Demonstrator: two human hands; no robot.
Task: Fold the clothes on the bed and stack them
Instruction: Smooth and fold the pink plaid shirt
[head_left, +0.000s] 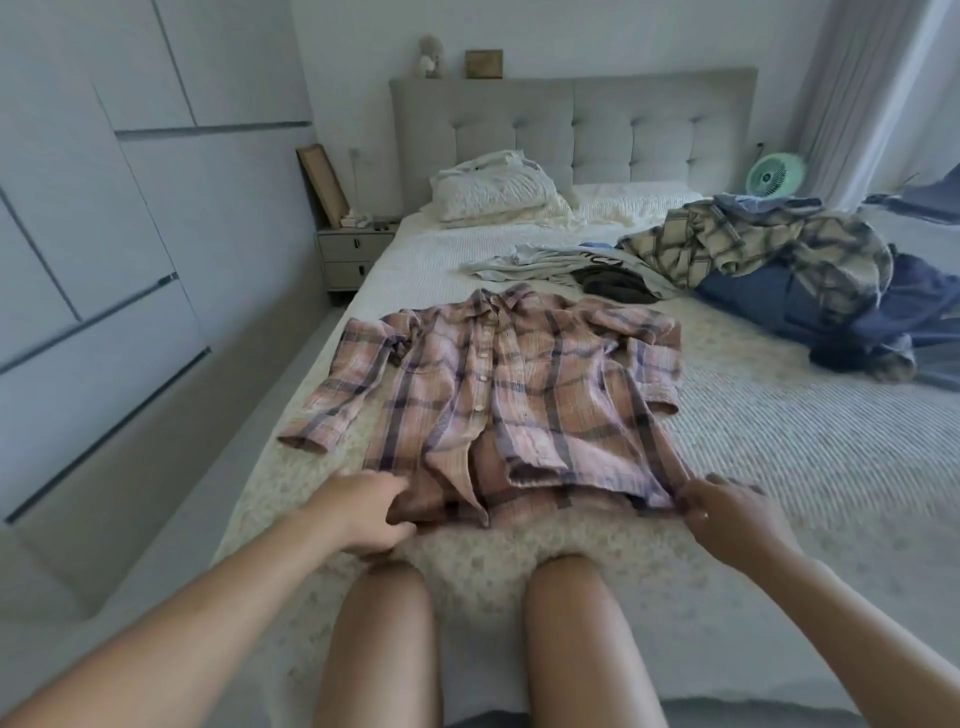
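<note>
Pale wardrobe wall (104, 208) left — grey tufted headboard (649, 124), nightstand (350, 257), curtain (852, 88).

pink plaid shirt (498, 384): spread flat, front up, sleeves out, mid-bed
unfolded pile (779, 270): plaid, blue, pale garments heaped at far right

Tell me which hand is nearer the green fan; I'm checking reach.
Right. The right hand pinches the pink plaid shirt hem on the side of the green fan; the left hand holds the hem's far corner.
</note>
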